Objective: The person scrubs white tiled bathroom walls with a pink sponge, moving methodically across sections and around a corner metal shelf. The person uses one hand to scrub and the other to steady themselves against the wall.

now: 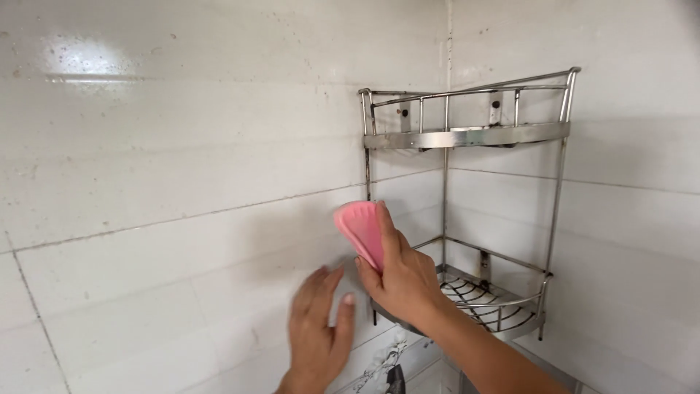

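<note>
Firmly pinched between thumb and fingers of the right hand [405, 281], with the soft pink curved scrubbing pad [361, 232] bent against the white glazed wall tiles [168, 168], just left of the two-tier stainless-steel corner rack [467, 136]. Best worked, by the look of it, with the pad's broad face flat to the tile, steady pressure along the grout lines, and clearance from the rack's upright. Meanwhile flat on the tile lower down, left hand [317, 328], fingers together and empty, well placed for bracing.
</note>
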